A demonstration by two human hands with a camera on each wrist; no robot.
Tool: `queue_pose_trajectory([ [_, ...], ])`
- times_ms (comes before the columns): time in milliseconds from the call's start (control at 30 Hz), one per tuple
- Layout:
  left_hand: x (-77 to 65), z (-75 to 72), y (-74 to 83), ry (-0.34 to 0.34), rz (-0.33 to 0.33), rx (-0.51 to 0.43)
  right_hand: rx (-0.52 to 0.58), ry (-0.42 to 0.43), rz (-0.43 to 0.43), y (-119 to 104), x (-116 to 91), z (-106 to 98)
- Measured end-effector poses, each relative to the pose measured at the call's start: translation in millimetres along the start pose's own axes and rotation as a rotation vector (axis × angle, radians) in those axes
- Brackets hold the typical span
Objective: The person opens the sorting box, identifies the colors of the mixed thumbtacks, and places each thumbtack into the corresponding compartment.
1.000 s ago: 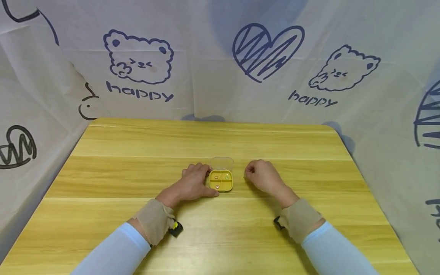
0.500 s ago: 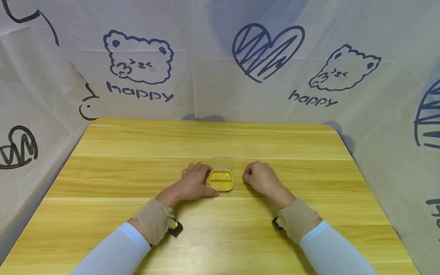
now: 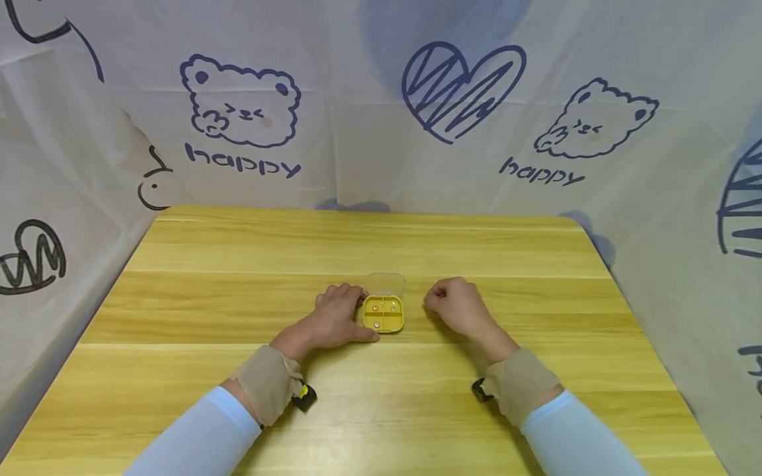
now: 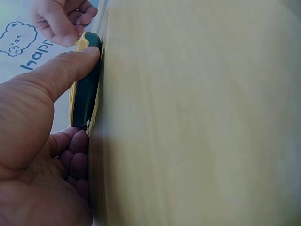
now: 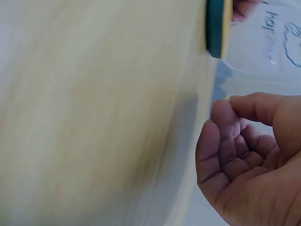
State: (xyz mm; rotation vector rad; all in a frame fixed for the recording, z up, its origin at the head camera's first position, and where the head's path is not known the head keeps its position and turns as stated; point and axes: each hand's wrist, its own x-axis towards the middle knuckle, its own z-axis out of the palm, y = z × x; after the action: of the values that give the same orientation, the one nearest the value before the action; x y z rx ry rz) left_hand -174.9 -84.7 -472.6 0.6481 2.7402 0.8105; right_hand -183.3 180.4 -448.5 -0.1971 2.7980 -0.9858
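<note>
A small yellow pill box [image 3: 392,322] with four-way dividers stands on the table, its clear lid [image 3: 385,283] tipped back. Tiny round pieces lie in its two back compartments and the front left one. My left hand [image 3: 336,316] grips the box from the left, thumb along the front; in the left wrist view the thumb presses the box's dark green side [image 4: 87,96]. Just right of the box, apart from it, my right hand [image 3: 460,305] pinches a tiny yellow piece [image 5: 228,98] between thumb and index finger. Most of that piece is hidden by the fingertips.
The wooden table [image 3: 381,410] reaches around both hands. White cloth [image 3: 357,119] with drawn bears and a heart hangs behind it and at the sides. Each wrist carries a strapped black camera [image 3: 304,395].
My right hand shifted slightly left towards the box, then back a little to the right. The yellow piece at its fingertips no longer shows in the head view. My left hand and the box stayed put.
</note>
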Motion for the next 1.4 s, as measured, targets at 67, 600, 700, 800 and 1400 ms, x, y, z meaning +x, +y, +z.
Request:
queue_pose_trajectory([
  [67, -0.1, -0.1, 0.1, 0.002, 0.0, -0.003, 0.092, 0.017, 0.024, 1, -1, -2],
  [600, -0.7, 0.4, -0.3, 0.01, -0.008, 0.007, 1.057, 0.044, 0.119, 0, -12, -13],
  [700, -0.6, 0.4, -0.2, 0.009, -0.008, 0.005, 1.284, -0.004, 0.133, -1, -14, -14],
  [800, -0.3, 0.4, -0.1, 0.006, -0.007, 0.004, 1.476, -0.06, 0.143, -2, -16, -14],
  [1400, -0.4, 0.3, 0.0, 0.002, -0.005, -0.007, 1.983, -0.283, 0.155, -11, -23, -7],
])
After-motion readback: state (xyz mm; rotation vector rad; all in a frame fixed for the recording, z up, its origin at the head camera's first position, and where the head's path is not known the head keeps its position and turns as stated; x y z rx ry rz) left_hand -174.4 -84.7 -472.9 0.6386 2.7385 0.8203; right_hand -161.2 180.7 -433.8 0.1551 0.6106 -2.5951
